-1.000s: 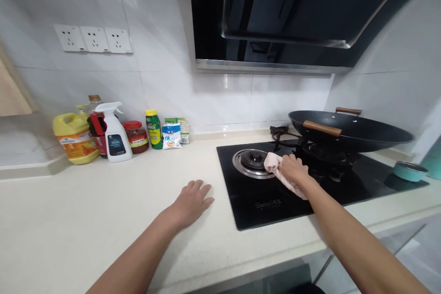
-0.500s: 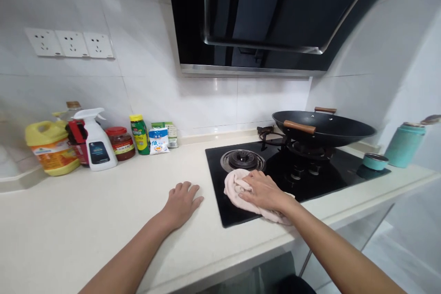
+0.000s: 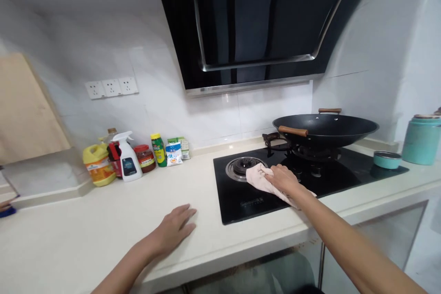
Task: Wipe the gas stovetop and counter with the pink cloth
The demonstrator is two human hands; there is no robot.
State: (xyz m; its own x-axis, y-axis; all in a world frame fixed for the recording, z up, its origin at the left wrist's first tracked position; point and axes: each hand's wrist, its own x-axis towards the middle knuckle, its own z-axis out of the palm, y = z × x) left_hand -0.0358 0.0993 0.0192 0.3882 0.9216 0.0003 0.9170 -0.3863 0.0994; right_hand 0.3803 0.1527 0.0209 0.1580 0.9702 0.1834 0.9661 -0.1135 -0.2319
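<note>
While the left hand (image 3: pixel 173 229) lay loosely spread on the desk (image 3: pixel 86 234), the right hand (image 3: pixel 285 179) was clamped on a pink cloth (image 3: pixel 259 178), which touched the black stove (image 3: pixel 234 206).

Lt pink cloth (image 3: pixel 259 179), crumpled, aslant on blk glass hob (image 3: pixel 232 204), one end at L burner (image 3: pixel 244 164), other twd front edge

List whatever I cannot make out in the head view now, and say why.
All in the head view:
The patch of black stove under the pink cloth: covered by cloth and right hand.
Body of the brown-capped bottle: mostly behind the things before it, including the white spray bottle.
Blue object: cut off by the left edge.
Small print on the red-lidded jar: too small.
</note>
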